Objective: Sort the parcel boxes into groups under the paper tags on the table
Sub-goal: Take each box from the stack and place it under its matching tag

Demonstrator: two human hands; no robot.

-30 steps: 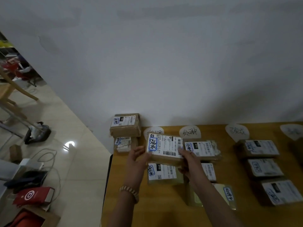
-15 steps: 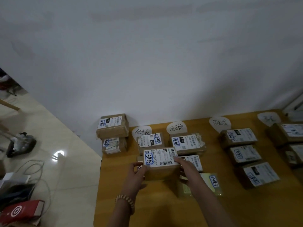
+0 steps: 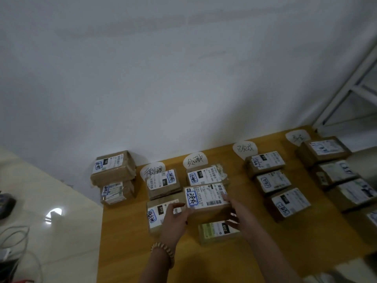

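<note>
I hold a brown parcel box (image 3: 206, 198) with a white label between both hands, over the second column of boxes. My left hand (image 3: 175, 216) grips its left end and my right hand (image 3: 237, 213) grips its right end. White paper tags lie along the far edge: first tag (image 3: 153, 170), second tag (image 3: 194, 160), third tag (image 3: 244, 149), fourth tag (image 3: 296, 136). Under the first tag sit two boxes (image 3: 163, 183). Under the second are a back box (image 3: 207, 174) and a front box (image 3: 217, 231). Three boxes (image 3: 273, 181) line up under the third.
Two boxes (image 3: 113, 176) are stacked at the wooden table's (image 3: 130, 242) back left corner against the white wall. More boxes (image 3: 336, 170) fill the right side. A white metal frame (image 3: 346, 94) stands at the right. The floor drops away left of the table edge.
The held box has moved right, from above the first tag's column to above the second tag's column. My view has also swung right, bringing more of the right-hand boxes into sight.
</note>
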